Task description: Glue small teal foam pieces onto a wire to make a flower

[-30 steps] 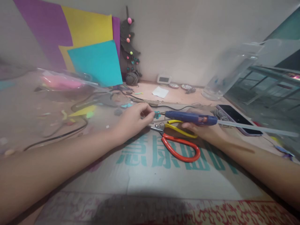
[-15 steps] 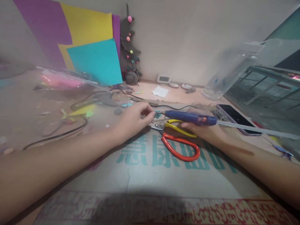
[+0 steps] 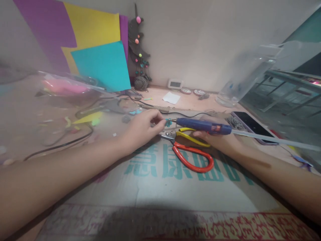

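Note:
Between the thumb and fingertips of my left hand (image 3: 151,125) is a small teal flower-like piece (image 3: 168,123). My right hand (image 3: 213,134) is closed round a blue hot glue gun (image 3: 200,125), its fingers partly hidden behind the body. The metal nozzle points left and meets or nearly meets the teal piece; I cannot tell if they touch. A long clear glue stick (image 3: 265,137) juts from the gun's back end. Below both hands lie scissors (image 3: 193,157) with one red and one yellow handle, their blades partly under my left hand.
A printed cardboard sheet (image 3: 160,197) covers the near table. To the right are a phone (image 3: 253,127) and a clear plastic bottle (image 3: 245,80). Behind stand coloured sheets (image 3: 102,67), a decorated dark tree (image 3: 138,50) and a small white display (image 3: 175,84). Scraps and a cord (image 3: 62,144) lie left.
Almost nothing differs. Both hands, the glue gun and the teal piece hold nearly the same place; the view has shifted very slightly.

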